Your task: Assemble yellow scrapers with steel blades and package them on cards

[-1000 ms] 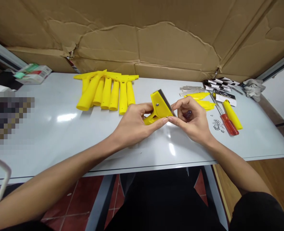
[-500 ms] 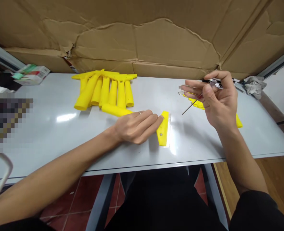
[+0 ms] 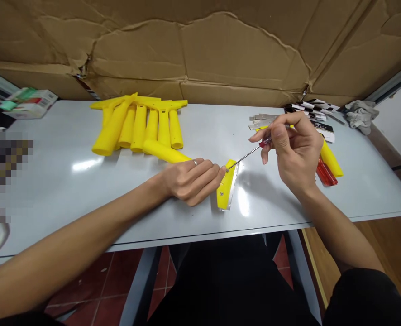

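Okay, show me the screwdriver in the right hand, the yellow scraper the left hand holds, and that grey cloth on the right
Screwdriver (image 3: 250, 153): head view, on its metal shaft.
Yellow scraper (image 3: 225, 184): head view, on its flat head.
Grey cloth (image 3: 360, 116): head view, on its crumpled middle.

head view, single camera | head-worn, above the worktop's (image 3: 51, 194) near edge | faces forward and down | left hand (image 3: 197, 181) and right hand (image 3: 295, 149) close, mid-frame | cardboard (image 3: 241, 54) beyond far edge fills top

Clothes (image 3: 232, 280) are looking plain and black | right arm (image 3: 339, 228) is coming bare out of a black sleeve (image 3: 366, 296); left arm (image 3: 85, 242) is showing bare too | left hand (image 3: 193, 181) is wearing a thin, shiny ring (image 3: 195, 163); right hand (image 3: 298, 156) is going bare
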`<state>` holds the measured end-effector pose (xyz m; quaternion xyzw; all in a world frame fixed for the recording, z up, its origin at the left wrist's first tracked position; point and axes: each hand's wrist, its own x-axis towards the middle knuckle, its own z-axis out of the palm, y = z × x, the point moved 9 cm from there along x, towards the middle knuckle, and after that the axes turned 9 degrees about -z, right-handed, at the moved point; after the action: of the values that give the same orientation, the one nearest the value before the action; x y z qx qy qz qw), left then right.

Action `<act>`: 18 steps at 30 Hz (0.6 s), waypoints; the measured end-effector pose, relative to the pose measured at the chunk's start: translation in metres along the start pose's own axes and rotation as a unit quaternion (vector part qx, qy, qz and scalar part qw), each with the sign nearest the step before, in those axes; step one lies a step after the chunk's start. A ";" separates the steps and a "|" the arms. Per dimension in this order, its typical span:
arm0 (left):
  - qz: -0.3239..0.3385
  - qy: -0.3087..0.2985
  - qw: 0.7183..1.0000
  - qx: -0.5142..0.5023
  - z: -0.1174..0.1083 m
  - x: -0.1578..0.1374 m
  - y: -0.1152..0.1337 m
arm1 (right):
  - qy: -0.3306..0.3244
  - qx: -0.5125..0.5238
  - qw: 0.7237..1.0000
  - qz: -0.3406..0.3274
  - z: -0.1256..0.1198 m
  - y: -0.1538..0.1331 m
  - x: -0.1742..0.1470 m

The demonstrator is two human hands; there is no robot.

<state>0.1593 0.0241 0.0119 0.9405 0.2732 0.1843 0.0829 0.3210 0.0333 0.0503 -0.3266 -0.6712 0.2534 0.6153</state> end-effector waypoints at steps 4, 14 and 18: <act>-0.025 0.011 0.999 -0.040 0.000 -0.002 -0.006 | -0.006 -0.007 1.000 0.008 0.002 0.003 -0.001; -0.016 -0.021 1.000 0.005 0.007 -0.004 -0.005 | -0.006 -0.016 1.000 -0.007 0.004 0.001 -0.002; -0.003 -0.009 1.000 0.006 0.007 -0.004 -0.003 | -0.002 -0.044 0.999 -0.029 0.002 -0.001 -0.007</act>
<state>0.1580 0.0243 0.0034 0.9417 0.2766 0.1743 0.0798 0.3196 0.0279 0.0462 -0.3332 -0.6923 0.2063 0.6059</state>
